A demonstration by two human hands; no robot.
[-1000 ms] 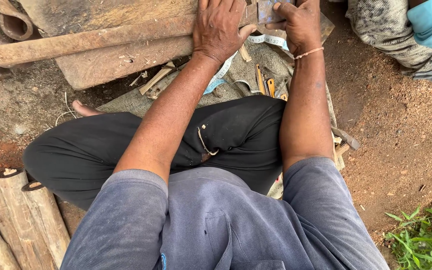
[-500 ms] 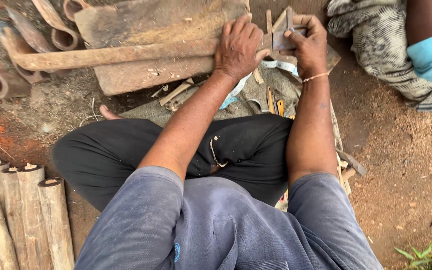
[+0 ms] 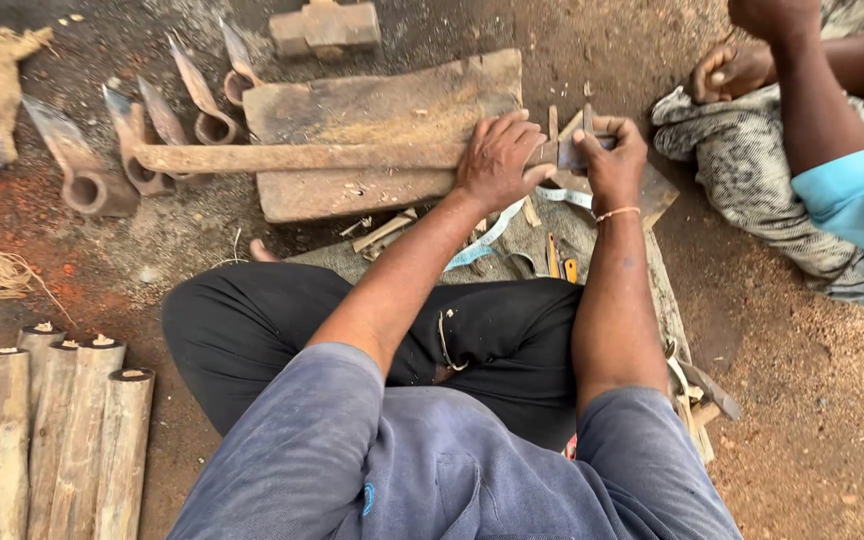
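A long wooden handle [image 3: 292, 157] lies across a thick wooden plank [image 3: 372, 105] on the dirt floor. My left hand [image 3: 497, 160] is closed over the handle's right end and presses it down. My right hand [image 3: 615, 152] grips a small dark metal piece [image 3: 577, 152] at the tip of that same end. Small wooden wedges [image 3: 555, 122] stand next to it. A pale blue measuring tape [image 3: 492, 235] trails on the ground under my wrists.
Several metal tool heads with sockets [image 3: 132, 150] lie at the left of the plank, and a hammer head [image 3: 324, 25] behind it. Cut wooden poles [image 3: 62, 430] lie bottom left. Another person in a light blue sleeve [image 3: 852, 200] sits at the right.
The view has tilted back, so the plank, handle and my hands sit lower in the frame. Both hands keep their hold on the handle's end.
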